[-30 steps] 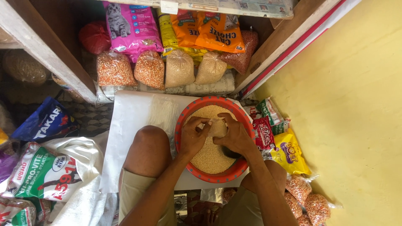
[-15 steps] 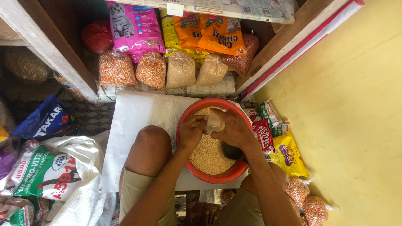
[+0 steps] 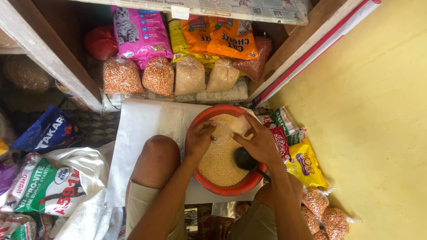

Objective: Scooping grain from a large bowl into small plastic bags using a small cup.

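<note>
A round orange basin (image 3: 202,178) full of small pale yellow grain (image 3: 218,164) sits on a white sheet between my knees. Over the basin's far part, both hands hold a small clear plastic bag (image 3: 232,126) partly filled with grain. My left hand (image 3: 200,140) grips the bag's left side. My right hand (image 3: 258,142) grips its right side. A dark round scoop (image 3: 244,158) lies in the grain just under my right hand.
Clear bags of orange and pale feed (image 3: 158,75) line the space under a wooden shelf, with pink, yellow and orange pet food packs (image 3: 142,33) behind. Printed sacks (image 3: 44,186) lie at left. Small packets (image 3: 302,162) and feed bags (image 3: 329,218) lie at right beside a yellow wall (image 3: 378,111).
Both hands with the bag have shifted slightly toward the basin's far rim. The scoop now shows in the grain under my right hand.
</note>
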